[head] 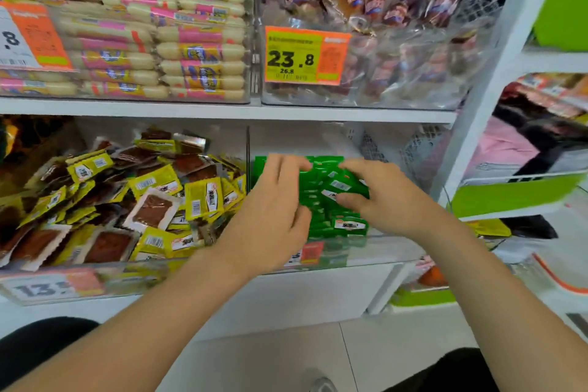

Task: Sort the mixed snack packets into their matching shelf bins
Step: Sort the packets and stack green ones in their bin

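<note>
- On two shelf levels: four clear bins (127, 277), two up, two down.
- Lower right bin (386, 250) holds the green packets (321, 200), way too many to count.
- Two hands in there: left hand (273, 204) and right hand (378, 194), fingers curled round the green packets from either side.
</note>
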`<state>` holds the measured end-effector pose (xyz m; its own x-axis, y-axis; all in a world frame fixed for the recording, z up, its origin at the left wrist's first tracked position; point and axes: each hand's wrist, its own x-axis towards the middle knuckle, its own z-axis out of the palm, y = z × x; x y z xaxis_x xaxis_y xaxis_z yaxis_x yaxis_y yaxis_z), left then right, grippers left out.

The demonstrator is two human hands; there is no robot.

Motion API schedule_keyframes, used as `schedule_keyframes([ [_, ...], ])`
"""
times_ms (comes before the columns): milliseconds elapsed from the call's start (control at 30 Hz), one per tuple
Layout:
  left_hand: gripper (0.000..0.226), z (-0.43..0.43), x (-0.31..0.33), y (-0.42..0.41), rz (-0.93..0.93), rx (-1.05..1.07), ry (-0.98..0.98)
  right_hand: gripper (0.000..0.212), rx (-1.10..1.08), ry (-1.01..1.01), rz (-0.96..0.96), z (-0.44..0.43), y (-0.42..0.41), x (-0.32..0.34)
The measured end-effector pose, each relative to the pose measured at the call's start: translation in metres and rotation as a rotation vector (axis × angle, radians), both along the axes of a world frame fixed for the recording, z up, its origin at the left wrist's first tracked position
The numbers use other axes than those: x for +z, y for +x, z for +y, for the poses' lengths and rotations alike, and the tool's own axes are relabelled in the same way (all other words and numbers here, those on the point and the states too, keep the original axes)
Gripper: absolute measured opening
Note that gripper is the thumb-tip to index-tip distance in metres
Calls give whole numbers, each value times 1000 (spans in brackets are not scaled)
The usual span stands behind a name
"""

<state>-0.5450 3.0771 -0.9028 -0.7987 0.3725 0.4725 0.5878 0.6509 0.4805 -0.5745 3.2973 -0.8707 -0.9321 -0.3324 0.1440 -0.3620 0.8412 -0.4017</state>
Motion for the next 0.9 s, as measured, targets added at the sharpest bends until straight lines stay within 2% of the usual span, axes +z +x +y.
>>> schedule_keyframes([
  [100,25,11,-17,-13,-16,-59,-287,44,-81,224,-231,39,-17,-19],
  [200,38,22,-33,-13,-139,-89,-515,52,-94,271,-477,44,-23,-33],
  [300,46,27,-43,-13,-157,-89,-698,57,-83,329,-532,36,-33,-40],
  [433,39,29,-44,-15,-180,-92,-692,41,-129,377,-473,25,-38,-38],
  [600,36,30,-43,-15,-184,-99,-691,48,-241,365,-453,21,-31,-34],
  [733,36,30,-44,-15,-187,-104,-693,24,-314,275,-473,24,-32,-36],
  [800,37,29,-44,-15,-184,-111,-689,21,-341,237,-499,25,-32,-38],
  [900,37,28,-45,-15,-165,-119,-680,42,-381,198,-548,28,-33,-38],
])
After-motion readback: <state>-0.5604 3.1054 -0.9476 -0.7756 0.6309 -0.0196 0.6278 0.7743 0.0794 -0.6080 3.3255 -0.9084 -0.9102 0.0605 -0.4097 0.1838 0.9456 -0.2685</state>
